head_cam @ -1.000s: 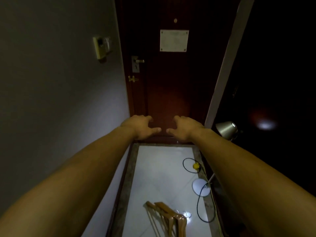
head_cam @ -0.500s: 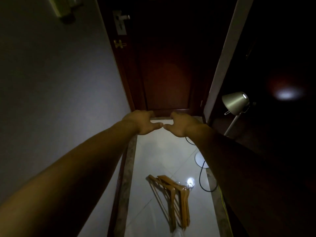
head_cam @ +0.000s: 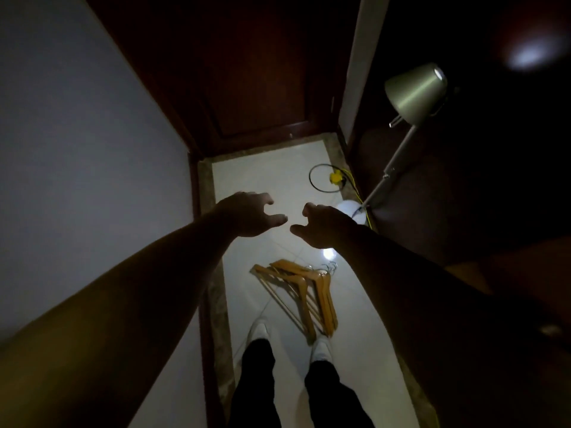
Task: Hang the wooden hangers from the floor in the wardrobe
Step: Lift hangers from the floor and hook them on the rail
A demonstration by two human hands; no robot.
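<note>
— Where do the wooden hangers [head_cam: 304, 296] lie?
— In a loose, overlapping pile on the pale tiled floor [head_cam: 272, 186], just ahead of the person's white shoes [head_cam: 259, 330]. Their metal hooks [head_cam: 329, 268] are bunched at the end farther from the feet.
— How would they handle?
— Probably stiff and light. The wood looks smooth, so they may slide over one another and clatter if the pile is lifted by a single arm. The best hold seems to be the necks just below the hooks, where they gather, and several could come up together from there. The hooks may tangle, though.
— And the hands?
— The left hand [head_cam: 247, 216] and right hand [head_cam: 324, 225] hang in the air above the floor, beyond the pile and apart from it, with the thumbs turned toward each other. Each grip is loose and half-spread, holding nothing.
— What stands around them?
— A dark wooden door [head_cam: 247, 72] closes the passage ahead, and a grey wall [head_cam: 92, 149] runs along the left. A floor lamp [head_cam: 414, 91] leans at the right, with a coil of black cable [head_cam: 310, 179] near its base. The right side is too dark to make out the wardrobe
</note>
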